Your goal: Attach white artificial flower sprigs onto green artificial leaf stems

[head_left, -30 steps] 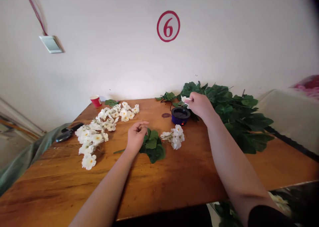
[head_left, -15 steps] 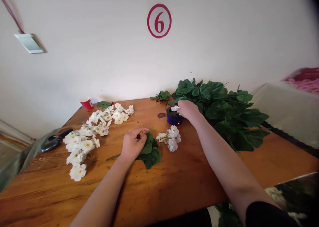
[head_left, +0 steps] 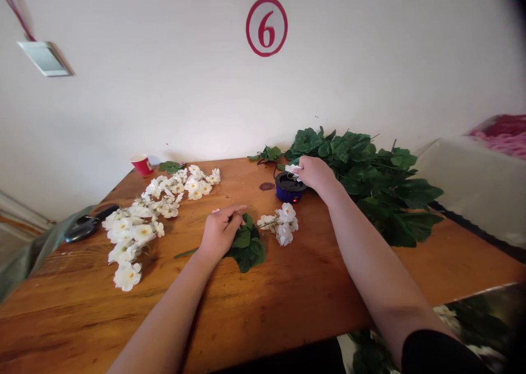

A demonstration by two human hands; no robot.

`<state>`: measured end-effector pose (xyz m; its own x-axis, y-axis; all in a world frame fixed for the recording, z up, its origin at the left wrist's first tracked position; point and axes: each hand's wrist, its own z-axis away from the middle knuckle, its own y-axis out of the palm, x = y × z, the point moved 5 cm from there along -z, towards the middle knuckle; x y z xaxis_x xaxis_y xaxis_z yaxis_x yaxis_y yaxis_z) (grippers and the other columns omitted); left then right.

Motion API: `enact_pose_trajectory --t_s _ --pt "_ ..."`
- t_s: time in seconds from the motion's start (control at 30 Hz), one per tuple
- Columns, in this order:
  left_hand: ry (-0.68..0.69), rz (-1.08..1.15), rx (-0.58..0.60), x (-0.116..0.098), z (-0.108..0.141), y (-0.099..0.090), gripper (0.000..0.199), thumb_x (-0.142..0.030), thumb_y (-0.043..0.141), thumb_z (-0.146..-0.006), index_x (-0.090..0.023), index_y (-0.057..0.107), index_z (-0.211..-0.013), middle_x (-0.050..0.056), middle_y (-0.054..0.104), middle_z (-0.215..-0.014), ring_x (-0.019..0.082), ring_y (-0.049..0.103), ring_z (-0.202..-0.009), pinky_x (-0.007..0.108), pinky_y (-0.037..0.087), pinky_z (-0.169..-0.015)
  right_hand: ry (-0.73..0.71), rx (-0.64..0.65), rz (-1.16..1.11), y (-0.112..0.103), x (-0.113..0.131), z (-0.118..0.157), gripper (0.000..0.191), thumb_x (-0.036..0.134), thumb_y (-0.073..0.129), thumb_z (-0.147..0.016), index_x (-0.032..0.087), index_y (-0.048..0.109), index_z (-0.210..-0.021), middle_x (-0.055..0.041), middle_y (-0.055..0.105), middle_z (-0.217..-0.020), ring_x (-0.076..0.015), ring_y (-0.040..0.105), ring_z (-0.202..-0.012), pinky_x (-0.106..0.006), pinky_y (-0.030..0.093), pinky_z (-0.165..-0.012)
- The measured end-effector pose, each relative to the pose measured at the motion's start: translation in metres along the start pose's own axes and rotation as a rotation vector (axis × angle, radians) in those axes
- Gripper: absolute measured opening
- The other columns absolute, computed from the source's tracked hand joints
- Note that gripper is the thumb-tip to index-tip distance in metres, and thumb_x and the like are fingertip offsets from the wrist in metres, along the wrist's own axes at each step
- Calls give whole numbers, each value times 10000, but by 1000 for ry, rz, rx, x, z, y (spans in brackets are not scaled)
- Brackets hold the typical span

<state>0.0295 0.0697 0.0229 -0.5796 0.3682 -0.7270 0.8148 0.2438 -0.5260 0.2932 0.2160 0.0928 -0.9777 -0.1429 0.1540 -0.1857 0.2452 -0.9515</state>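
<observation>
My right hand (head_left: 314, 174) pinches a small white artificial blossom (head_left: 292, 169) just above a round dark blue container (head_left: 290, 188) with a black top. My left hand (head_left: 221, 232) rests on a green leaf sprig (head_left: 247, 248), its fingers curled on the sprig near the stem, though the exact grip is partly hidden. A short spray of white flowers (head_left: 280, 224) lies just right of that sprig. Longer white flower sprays (head_left: 142, 220) lie farther left on the wooden table (head_left: 102, 300).
A large heap of green artificial leaves (head_left: 370, 182) lies behind my right arm. A red paper cup (head_left: 142, 165) stands at the back edge, and a black-handled tool (head_left: 88, 226) lies at the left edge. A pale bin (head_left: 472, 182) stands to the right.
The view has tilted slightly since the earlier frames. My right hand has moved left and now holds the blossom over the blue container. My left hand has shifted little on the sprig.
</observation>
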Motion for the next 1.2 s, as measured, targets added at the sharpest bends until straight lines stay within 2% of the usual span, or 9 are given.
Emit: enact_pose_trajectory --t_s 0.27,0.4,0.57,0.67,0.8,0.87,0.93,1.07,1.2 --pt "-19 101 -47 0 -1 -3 314 -325 547 -909 -178 711 -1133 10 746 -789 139 690 -715 256 545 -742 11 -15 -36 -2 1 3 179 345 563 -891 178 624 -904 -116 670 -884 -226 590 -772 -287 308 -578" --pt "-21 146 -31 -4 -1 -1 320 -356 594 -889 -181 722 -1125 25 777 -858 156 713 -752 276 568 -773 -32 -78 -105 -5 4 5 177 357 555 -896 190 597 -853 -86 660 -844 -200 561 -723 -279 303 -578" --pt "-4 136 5 -9 -1 0 225 -357 669 -842 -214 781 -973 39 776 -1008 208 727 -919 328 572 -864 -32 -60 -116 -5 10 8 165 330 584 -883 190 563 -798 -71 624 -786 -187 535 -695 -279 290 -576" --pt "13 152 39 -9 0 0 203 -308 641 -857 -216 783 -970 39 783 -952 193 731 -835 308 579 -791 -39 -97 -211 -21 16 16 172 319 590 -876 196 539 -766 -48 593 -740 -176 514 -674 -278 300 -584" --pt "15 229 82 -8 0 1 273 -273 545 -909 -202 742 -1085 27 761 -831 129 687 -651 246 542 -674 -113 -212 -502 -55 28 44 254 376 601 -869 209 486 -716 -1 536 -663 -145 470 -617 -267 326 -586" --pt "0 255 103 -8 0 2 282 -276 516 -919 -187 727 -1083 27 746 -811 119 675 -642 236 525 -667 -146 -190 -669 -58 36 61 308 414 628 -854 214 457 -693 16 501 -626 -133 449 -588 -262 326 -565" --pt "-20 294 138 -8 1 5 278 -278 502 -917 -167 713 -1062 23 722 -763 110 645 -600 224 498 -619 -150 -75 -903 -44 43 77 373 469 666 -824 220 428 -682 33 468 -596 -120 428 -553 -253 323 -532" --pt "-105 427 181 -8 2 13 261 -295 514 -892 -136 671 -1026 -17 626 -624 83 519 -471 202 409 -491 -59 214 -1334 12 54 105 496 539 759 -725 225 380 -664 72 386 -550 -82 338 -481 -217 262 -451" --pt "-185 487 163 -3 2 19 235 -288 548 -853 -143 648 -1008 -56 528 -534 68 424 -431 185 351 -452 27 294 -1491 53 53 118 536 544 795 -680 218 372 -638 84 363 -531 -63 284 -460 -203 231 -425"
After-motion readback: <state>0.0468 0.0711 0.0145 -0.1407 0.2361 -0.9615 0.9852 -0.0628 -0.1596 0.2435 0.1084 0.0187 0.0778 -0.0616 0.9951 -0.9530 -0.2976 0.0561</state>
